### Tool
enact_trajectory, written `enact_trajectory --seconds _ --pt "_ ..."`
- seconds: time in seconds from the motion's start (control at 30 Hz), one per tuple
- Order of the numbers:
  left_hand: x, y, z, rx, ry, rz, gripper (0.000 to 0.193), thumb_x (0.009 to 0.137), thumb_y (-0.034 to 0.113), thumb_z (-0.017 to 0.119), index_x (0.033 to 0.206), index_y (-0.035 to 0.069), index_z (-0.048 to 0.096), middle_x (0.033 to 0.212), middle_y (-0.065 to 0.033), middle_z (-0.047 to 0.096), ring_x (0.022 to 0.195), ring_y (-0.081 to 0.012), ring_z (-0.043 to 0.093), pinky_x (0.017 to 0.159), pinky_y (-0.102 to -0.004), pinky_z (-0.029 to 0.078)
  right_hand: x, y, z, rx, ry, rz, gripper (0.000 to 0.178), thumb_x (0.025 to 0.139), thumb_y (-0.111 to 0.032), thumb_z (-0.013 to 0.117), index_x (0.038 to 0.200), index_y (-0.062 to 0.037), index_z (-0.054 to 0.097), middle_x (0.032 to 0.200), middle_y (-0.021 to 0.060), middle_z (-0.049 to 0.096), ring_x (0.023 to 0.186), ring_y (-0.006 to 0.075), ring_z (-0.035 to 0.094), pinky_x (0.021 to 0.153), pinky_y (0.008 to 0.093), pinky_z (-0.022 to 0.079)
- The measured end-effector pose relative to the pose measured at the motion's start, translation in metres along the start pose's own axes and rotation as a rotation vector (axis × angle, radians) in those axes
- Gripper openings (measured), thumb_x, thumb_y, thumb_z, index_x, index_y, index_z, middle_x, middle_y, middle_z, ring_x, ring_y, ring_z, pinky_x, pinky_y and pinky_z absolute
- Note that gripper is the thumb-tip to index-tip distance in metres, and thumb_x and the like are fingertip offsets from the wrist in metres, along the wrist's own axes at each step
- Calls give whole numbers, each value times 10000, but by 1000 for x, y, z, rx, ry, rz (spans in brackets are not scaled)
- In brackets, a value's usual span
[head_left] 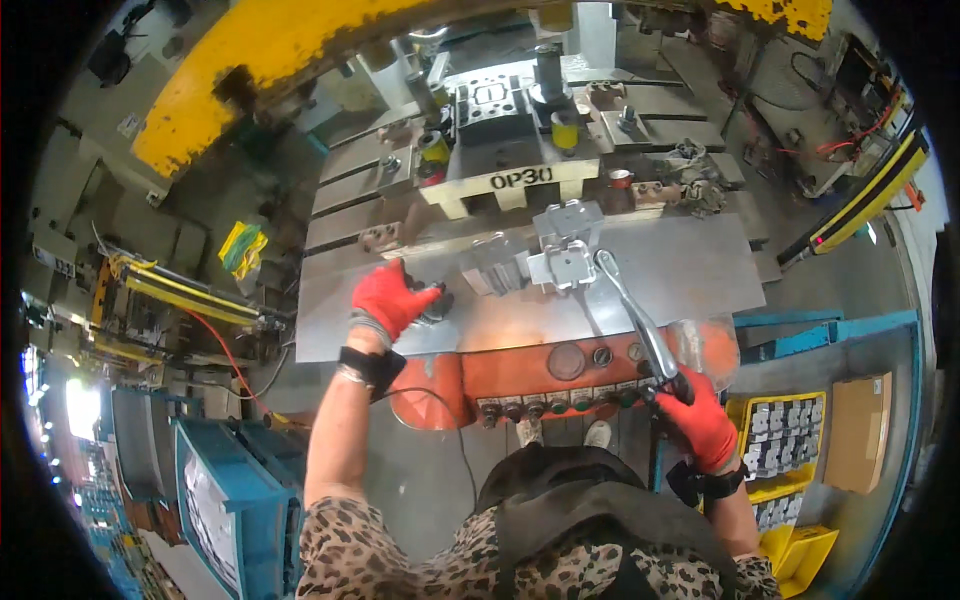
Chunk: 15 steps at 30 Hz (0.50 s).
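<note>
My left hand, in a red glove, is over the left part of the metal table plate, thumb stretched to the right and apart from the fingers. Just beside it is a dark rounded thing; whether the hand touches it I cannot tell. A long silver hand tool with a black grip is in my red-gloved right hand. Its rounded, looped tip reaches up next to a pale metal bracket. Another bracket lies behind that one, and a row of upright metal parts stands to their left.
Beyond the plate is a press die with guide posts. An orange control panel with buttons lines the near edge. Yellow light guards flank both sides. At right are a yellow bin of metal parts and a cardboard box; a blue bin stands at left.
</note>
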<state>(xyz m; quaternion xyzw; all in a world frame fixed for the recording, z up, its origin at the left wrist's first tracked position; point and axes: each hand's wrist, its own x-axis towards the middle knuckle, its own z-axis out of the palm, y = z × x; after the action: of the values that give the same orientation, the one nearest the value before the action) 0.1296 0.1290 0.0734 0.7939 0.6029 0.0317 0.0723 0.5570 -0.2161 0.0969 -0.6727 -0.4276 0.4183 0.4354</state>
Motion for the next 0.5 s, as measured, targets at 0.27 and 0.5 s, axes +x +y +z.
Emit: enact_trajectory --seconds 0.27,0.5 --pt "-1 -30 54 1 -133 -189 990 827 771 862 1483 59 658 1464 -227 724 1341 -427 716 1101 -541 579 23 -15 18 26 -93 21 469 1025 -134 821 1479 -35 761 1021 23 742 965 126 682 896 323 579" --pt "-6 -58 28 192 -117 333 1210 691 503 1011 1720 109 510 1651 -214 584 1461 -428 614 1202 -567 496 73 -40 10 102 -51 93 404 1079 -192 794 1455 -48 766 935 -30 683 904 89 692 761 283 574"
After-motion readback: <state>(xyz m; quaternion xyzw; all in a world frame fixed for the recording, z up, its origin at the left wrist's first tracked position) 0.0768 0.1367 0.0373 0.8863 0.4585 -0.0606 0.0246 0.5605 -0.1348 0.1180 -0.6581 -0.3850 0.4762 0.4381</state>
